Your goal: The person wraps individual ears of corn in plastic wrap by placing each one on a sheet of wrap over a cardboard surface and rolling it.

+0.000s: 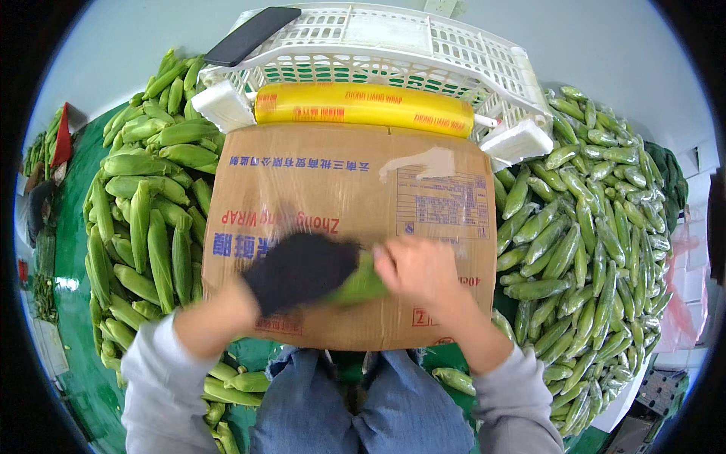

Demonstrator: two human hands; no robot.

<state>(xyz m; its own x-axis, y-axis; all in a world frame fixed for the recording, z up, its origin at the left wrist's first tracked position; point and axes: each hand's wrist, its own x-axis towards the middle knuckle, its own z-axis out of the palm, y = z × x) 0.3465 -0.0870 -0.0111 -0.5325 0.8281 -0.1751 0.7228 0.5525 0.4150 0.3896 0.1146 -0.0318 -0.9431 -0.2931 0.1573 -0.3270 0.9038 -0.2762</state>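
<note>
A green ear of corn in its husk (360,284) is held low over a cardboard box (340,176), blurred by motion. My left hand (306,272), in a black glove, is closed around one end of it. At the other end are the curled bare fingers of my right hand (420,267). Whether film covers this ear cannot be made out. Clear plastic film stretches over the top of the box, which bears printed writing. Just beyond its far edge lies a yellow roll of plastic wrap (363,108), on a rod between two white foam blocks (519,142).
Unwrapped corn ears (153,227) are heaped at the left. On the right is a large pile of film-wrapped ears (590,249). Behind the roll stands a white plastic crate (385,34) with a dark phone (252,37) on it. Several ears lie beside my knees.
</note>
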